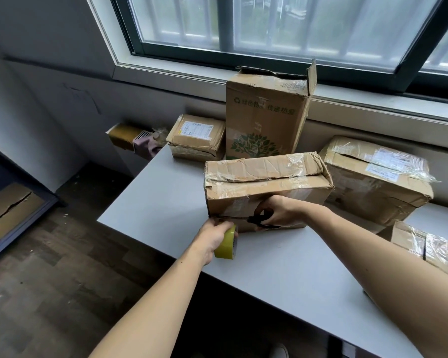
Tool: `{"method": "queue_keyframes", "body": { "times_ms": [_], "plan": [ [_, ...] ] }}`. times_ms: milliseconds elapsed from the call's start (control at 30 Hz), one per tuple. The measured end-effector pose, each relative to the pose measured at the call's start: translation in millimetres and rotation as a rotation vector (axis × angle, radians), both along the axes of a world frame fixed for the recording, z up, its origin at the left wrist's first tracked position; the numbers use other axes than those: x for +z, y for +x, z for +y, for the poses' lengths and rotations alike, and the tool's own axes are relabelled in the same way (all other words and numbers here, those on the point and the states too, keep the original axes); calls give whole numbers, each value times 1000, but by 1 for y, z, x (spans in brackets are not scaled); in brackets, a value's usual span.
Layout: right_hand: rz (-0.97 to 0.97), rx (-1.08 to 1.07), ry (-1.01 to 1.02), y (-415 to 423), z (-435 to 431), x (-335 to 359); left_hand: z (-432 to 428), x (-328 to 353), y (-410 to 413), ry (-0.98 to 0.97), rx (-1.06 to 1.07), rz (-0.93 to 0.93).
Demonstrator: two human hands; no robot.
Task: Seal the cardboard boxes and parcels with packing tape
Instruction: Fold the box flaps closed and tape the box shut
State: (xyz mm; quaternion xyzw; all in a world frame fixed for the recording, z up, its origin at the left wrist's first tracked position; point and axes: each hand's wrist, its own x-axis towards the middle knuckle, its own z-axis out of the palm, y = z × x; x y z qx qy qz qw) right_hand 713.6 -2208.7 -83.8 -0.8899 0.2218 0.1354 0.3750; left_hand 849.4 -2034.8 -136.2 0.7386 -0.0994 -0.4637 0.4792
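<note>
A worn cardboard box [267,182] with old clear tape on it stands on the grey table [282,277]. My left hand [214,237] grips a roll of yellowish packing tape [226,244] at the box's lower left corner. Black scissors [261,220] lie along the box's front face near its bottom edge, blades pointing left toward the tape. My right hand [282,211] holds them, fingers through the handles.
A tall open box with green print [265,117] stands behind. A small labelled parcel [198,136] lies at the back left. A large taped box [375,182] and smaller parcels [427,248] lie at the right. The table's left edge drops to a wooden floor.
</note>
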Motion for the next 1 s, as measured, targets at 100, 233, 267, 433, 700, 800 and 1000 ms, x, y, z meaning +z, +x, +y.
{"method": "queue_keyframes", "body": {
  "times_ms": [100, 233, 267, 433, 700, 800, 1000],
  "plan": [
    [-20, -10, -3, 3, 2, 0, -2, -1, 0, 26, -23, -15],
    [-67, -60, -57, 10, 1, 3, 1, -1, -11, 93, -88, -7],
    [-65, -50, -82, 12, 1, 3, 3, -1, -15, 101, -74, -16],
    [78, 2, -103, 2, 4, -9, 5, 1, -7, 90, -23, -49],
    [221, -63, -60, -3, 24, -23, 4, 10, 3, 69, -66, -110],
    [222, -128, -7, -13, 26, -35, 10, 11, 2, 132, -97, -210],
    [217, -258, -21, -51, 34, -54, 20, 6, 3, 157, -162, -339]
  ]
}}
